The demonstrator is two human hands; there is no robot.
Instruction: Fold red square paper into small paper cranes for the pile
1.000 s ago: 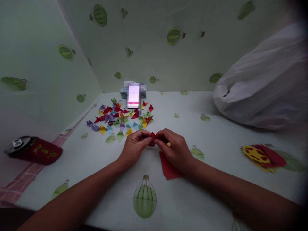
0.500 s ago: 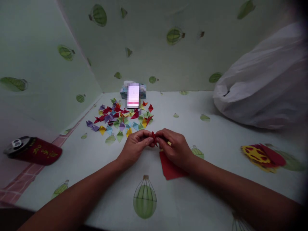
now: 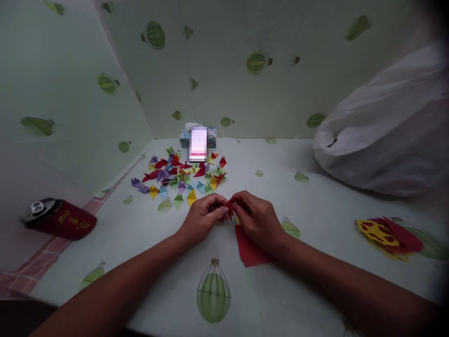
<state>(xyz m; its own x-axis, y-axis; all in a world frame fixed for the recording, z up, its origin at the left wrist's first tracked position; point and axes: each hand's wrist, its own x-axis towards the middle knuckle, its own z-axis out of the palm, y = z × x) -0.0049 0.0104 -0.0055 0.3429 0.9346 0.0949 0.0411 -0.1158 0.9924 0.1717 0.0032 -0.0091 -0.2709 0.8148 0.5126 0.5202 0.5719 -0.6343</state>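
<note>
Between the fingertips of both hands is a small folded red paper (image 3: 230, 209), held just above the table. My left hand (image 3: 206, 214) pinches it from the left, thumb on the near side. My right hand (image 3: 256, 217) pinches it from the right, its palm over a stack of red paper squares (image 3: 250, 250). The wrist and palm partly hide that stack, and a sliver of yellow shows beside it. Beyond my left hand lies a spread of folded paper cranes (image 3: 180, 175) in red, purple, yellow, green, blue and orange.
A lit phone (image 3: 199, 144) leans against a tissue box (image 3: 184, 139) at the back. On the left stands a red drink can (image 3: 66, 220). To the right are a white plastic bag (image 3: 379, 135) and a yellow and red cut-out piece (image 3: 389, 236). Balloon-patterned walls rise behind.
The red paper has turned between my fingertips, showing its pointed edges differently. The whole view has shifted slightly, so things appear a little lower and further right.
</note>
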